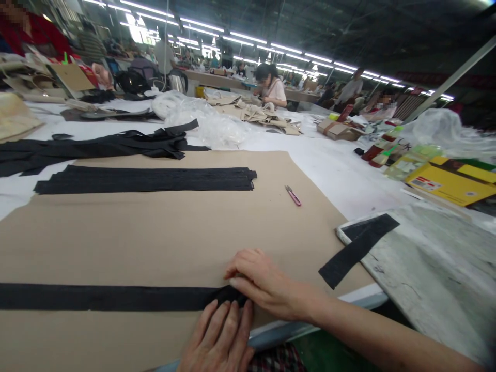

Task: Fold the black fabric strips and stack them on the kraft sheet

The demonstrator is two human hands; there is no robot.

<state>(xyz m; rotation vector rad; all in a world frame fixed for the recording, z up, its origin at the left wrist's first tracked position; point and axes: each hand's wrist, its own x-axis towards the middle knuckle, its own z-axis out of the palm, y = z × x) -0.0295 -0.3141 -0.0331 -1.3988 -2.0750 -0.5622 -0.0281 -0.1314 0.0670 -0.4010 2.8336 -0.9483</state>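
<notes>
A long black strip (pixel 116 298) of flat material runs from the left edge across the brown sheet to my hands. At its right end it bunches up a little. My right hand (pixel 263 284) comes in from the right, thumb and fingers closed round the bunched end. From below, my left hand (pixel 220 336) rests its outstretched fingers on the strip's near edge, just beside the right hand. The left thumb is hidden. Further back lies a neat stack of black strips (pixel 151 180). Small thread snips (pixel 293 196) with pink handles are right of the stack.
The brown sheet (pixel 174 232) covers the white table (pixel 310 165). A short black strip (pixel 360 250) lies across a worn grey board's edge (pixel 437 268). Loose black strips (pixel 93 149), clear plastic (pixel 205 119) and a yellow box (pixel 453 181) lie around. People sit further back.
</notes>
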